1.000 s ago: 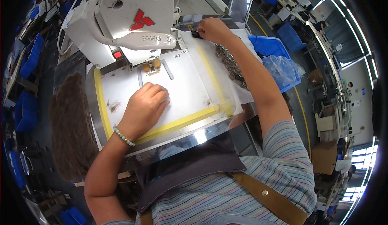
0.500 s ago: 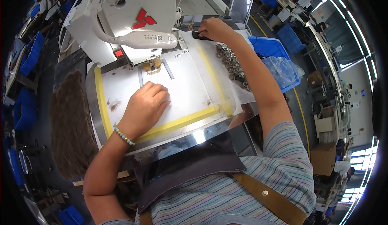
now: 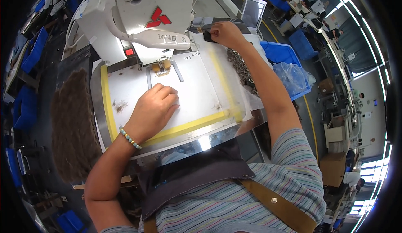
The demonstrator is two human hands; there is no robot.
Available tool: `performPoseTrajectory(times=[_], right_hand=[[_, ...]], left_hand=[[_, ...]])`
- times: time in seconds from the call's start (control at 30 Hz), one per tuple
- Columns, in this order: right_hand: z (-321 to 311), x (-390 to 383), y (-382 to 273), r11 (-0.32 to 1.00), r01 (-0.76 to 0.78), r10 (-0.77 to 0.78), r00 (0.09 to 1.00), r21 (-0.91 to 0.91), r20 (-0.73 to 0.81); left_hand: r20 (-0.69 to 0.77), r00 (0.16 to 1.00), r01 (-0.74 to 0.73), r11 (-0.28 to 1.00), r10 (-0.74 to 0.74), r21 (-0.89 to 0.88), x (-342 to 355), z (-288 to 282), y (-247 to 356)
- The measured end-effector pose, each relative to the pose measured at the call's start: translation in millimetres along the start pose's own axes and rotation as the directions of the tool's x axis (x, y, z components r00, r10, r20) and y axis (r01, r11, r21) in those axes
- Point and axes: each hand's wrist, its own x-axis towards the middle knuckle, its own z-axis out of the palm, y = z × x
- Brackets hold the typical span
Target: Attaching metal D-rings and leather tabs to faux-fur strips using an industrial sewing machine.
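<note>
My left hand rests on the white sheet in front of the sewing machine head. Its fingers are bent and closed, and whatever may be in them is hidden. Just beyond it, a grey open-sided outline lies on the sheet under the needle area. My right arm reaches to the far right of the work plate. There my right hand is curled shut on a small black piece, whose edge sticks out left of the fingers.
Yellow tape borders the sheet on a metal plate. Brown fur hangs at the left. A pile of small metal pieces lies under my right forearm. Beyond stand a blue crate with clear plastic and a screen.
My right fingers have curled in more, and the black piece now shows at their left. The left hand stays in place on the sheet. The whole view has shifted slightly.
</note>
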Motion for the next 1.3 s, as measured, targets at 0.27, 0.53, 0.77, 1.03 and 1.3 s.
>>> performPoseTrajectory(times=[0.27,0.53,0.77,1.03,1.3], right_hand=[[-0.5,-13.9,18.4,0.878,-0.138,0.215,0.969,0.459,-0.12],[-2.5,-20.3,11.3,0.995,-0.088,0.091,0.992,0.04,-0.086],[-2.2,-17.3,14.0,0.918,-0.181,0.211,0.976,0.353,-0.047],[-11.9,-0.6,14.3,0.432,-0.271,0.419,0.905,0.86,0.075],[-68.8,8.5,35.2,0.225,-0.18,0.563,0.826,0.958,0.023]], left_hand=[[0.001,1.0,-0.005,1.0,0.005,0.006,1.8,0.3,1.8],[-0.01,1.0,-0.005,1.0,0.005,0.006,0.1,1.0,0.9],[0.002,1.0,-0.005,1.0,0.005,0.006,0.3,1.3,0.6],[0.022,1.0,-0.003,1.0,0.003,0.013,-1.6,-0.7,0.3],[0.043,0.999,-0.02,0.999,0.019,0.039,-1.7,-2.1,-0.3]])
